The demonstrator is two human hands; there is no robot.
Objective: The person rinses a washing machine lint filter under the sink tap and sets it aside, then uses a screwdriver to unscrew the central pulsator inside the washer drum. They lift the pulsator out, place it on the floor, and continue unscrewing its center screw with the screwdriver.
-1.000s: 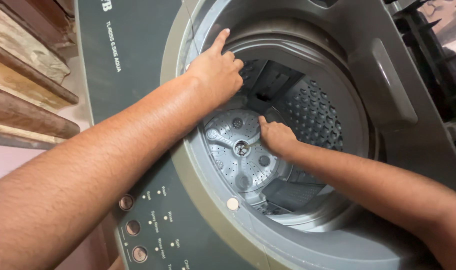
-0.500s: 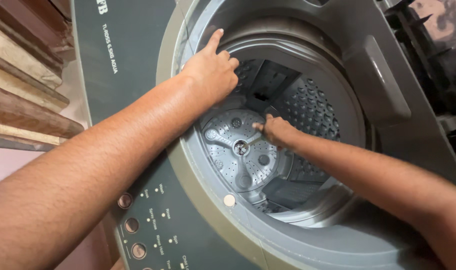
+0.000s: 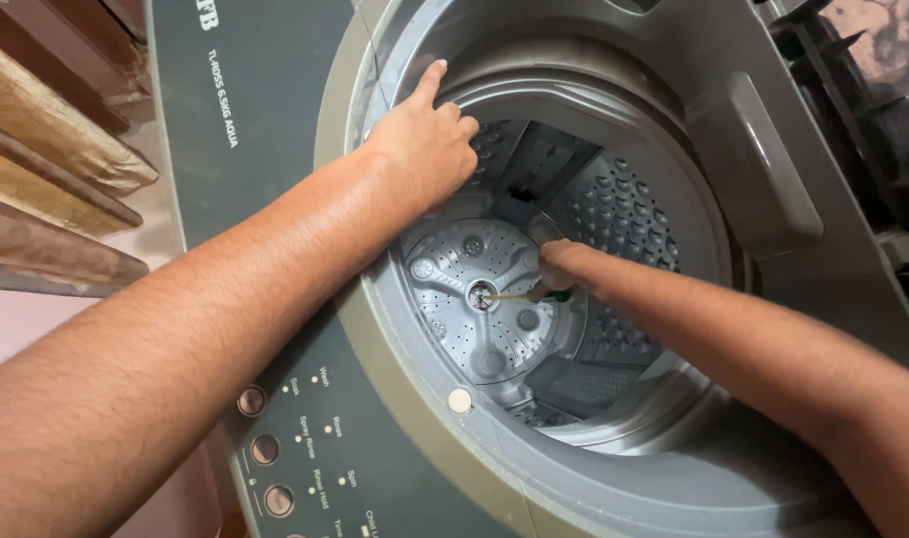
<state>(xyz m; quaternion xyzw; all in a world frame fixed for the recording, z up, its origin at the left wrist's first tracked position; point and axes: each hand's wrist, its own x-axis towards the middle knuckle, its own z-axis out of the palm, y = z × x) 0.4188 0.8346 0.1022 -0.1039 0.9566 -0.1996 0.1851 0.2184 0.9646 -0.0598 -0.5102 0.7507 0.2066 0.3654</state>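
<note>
A grey top-loading washing machine [image 3: 275, 189] lies tipped, its round opening facing me. My left hand [image 3: 427, 139] grips the inner rim of the drum [image 3: 634, 214], index finger stretched up along the rim. My right hand [image 3: 564, 267] reaches deep into the drum and is closed on a green-handled screwdriver [image 3: 552, 293]. The screwdriver's thin shaft points left into the centre hub of the grey pulsator disc [image 3: 474, 299] at the drum's bottom.
A control panel with round buttons [image 3: 265, 448] runs along the machine's lower left. Wooden planks [image 3: 56, 189] lie at the left. A black ribbed plastic part [image 3: 853, 110] stands at the upper right, behind the machine's grey lid recess [image 3: 754, 164].
My right hand has moved lower inside the drum, and the screwdriver's tip now sits at the pulsator's centre hub. My left hand stays on the drum rim.
</note>
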